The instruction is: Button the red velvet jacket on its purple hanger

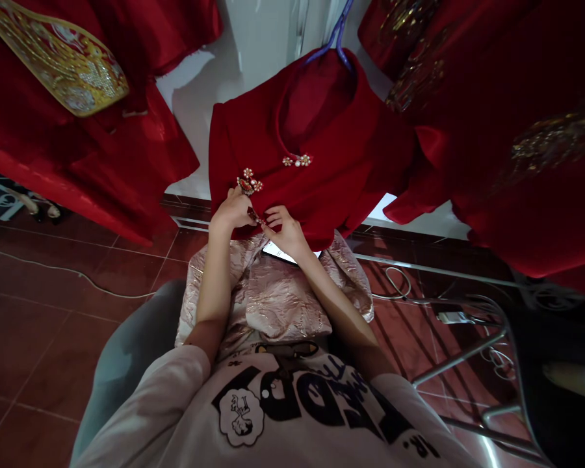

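A red jacket (331, 136) with a round neckline hangs in front of me from a purple hanger (340, 39). Small flower-shaped ornaments (297, 160) of pearls and gold sit below its neckline, and a beaded brooch-like ornament (247, 183) is on its left front. Just beneath that ornament, my left hand (231, 213) is closed with its fingertips against the cloth. Between my hands is a small dark red beaded piece (256, 216), pinched by my left fingers. My right hand (286, 235) has its thumb and fingertips closed at the other end of this piece.
Pink brocade fabric (287, 299) covers my lap, with a lit phone (285, 252) partly under the jacket's hem. Other red garments hang at left (141, 143) and right (511, 130). A metal-framed chair (487, 351) and white cables (102, 291) are on the tiled floor.
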`<action>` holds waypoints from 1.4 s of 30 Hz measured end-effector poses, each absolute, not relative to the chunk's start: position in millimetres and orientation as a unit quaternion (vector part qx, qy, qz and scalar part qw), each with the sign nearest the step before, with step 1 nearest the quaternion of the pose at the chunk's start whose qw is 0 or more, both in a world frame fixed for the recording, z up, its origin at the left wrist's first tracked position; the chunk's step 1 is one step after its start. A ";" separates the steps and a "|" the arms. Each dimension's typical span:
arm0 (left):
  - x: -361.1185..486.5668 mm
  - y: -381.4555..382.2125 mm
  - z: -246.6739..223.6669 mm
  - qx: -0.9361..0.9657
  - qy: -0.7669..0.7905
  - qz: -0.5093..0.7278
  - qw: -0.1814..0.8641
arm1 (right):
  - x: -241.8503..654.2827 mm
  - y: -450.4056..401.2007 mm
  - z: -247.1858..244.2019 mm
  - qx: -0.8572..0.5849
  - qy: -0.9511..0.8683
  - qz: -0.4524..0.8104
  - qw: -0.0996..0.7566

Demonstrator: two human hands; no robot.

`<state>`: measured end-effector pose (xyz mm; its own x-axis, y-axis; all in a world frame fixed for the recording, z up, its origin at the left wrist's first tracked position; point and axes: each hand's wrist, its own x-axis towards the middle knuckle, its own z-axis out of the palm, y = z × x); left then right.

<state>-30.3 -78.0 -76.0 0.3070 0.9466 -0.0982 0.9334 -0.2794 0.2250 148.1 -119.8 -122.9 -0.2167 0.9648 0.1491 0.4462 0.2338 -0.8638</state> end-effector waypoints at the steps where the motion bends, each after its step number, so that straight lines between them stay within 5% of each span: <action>1: -31.3 -77.1 -77.4 0.802 0.583 0.044 0.121 | 148.3 -119.6 -123.0 -0.507 -0.695 0.355 0.365; 20: -37.7 -77.7 -76.4 0.836 0.526 0.137 0.081 | 150.6 -116.9 -123.1 -0.488 -0.650 0.402 0.421; 27: -36.1 -78.2 -70.8 0.838 0.517 0.149 0.096 | 176.0 -106.1 -114.2 -0.418 -0.578 0.598 0.366; 42: -25.7 -87.5 -56.5 0.805 0.572 0.124 0.092 | 174.9 -111.4 -105.6 -0.421 -0.562 0.618 0.354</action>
